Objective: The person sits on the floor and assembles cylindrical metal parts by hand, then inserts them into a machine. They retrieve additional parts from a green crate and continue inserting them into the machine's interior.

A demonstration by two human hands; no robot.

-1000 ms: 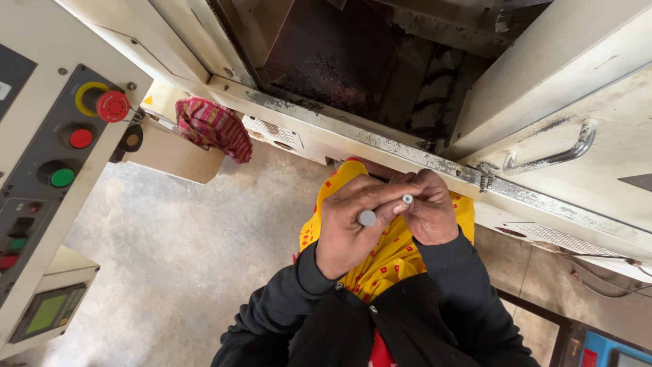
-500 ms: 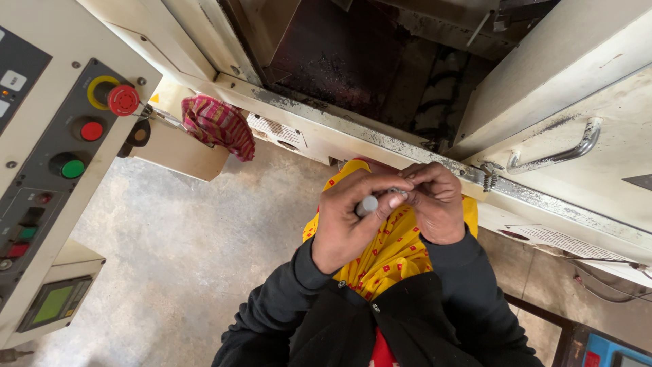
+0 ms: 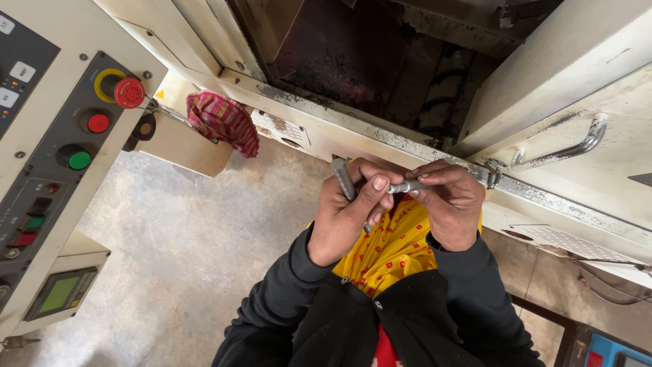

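Note:
My left hand (image 3: 350, 211) grips a grey metal rod (image 3: 343, 178) that sticks up out of the fist. Its thumb and forefinger also pinch the end of a small shiny metal pin (image 3: 405, 186). My right hand (image 3: 451, 204) holds the other end of that pin. Both hands meet at chest height over a yellow cloth with red marks (image 3: 394, 248), just in front of the machine's lower frame rail (image 3: 380, 139).
A control panel (image 3: 61, 156) with red and green buttons and a red stop knob (image 3: 129, 93) stands at left. A striped rag (image 3: 224, 122) hangs from the machine. A metal door handle (image 3: 564, 149) is at right. Concrete floor (image 3: 170, 258) lies below.
The view has shifted a little. The left hand has turned, so the grey rod now stands up out of the fist, and the pin now spans both hands.

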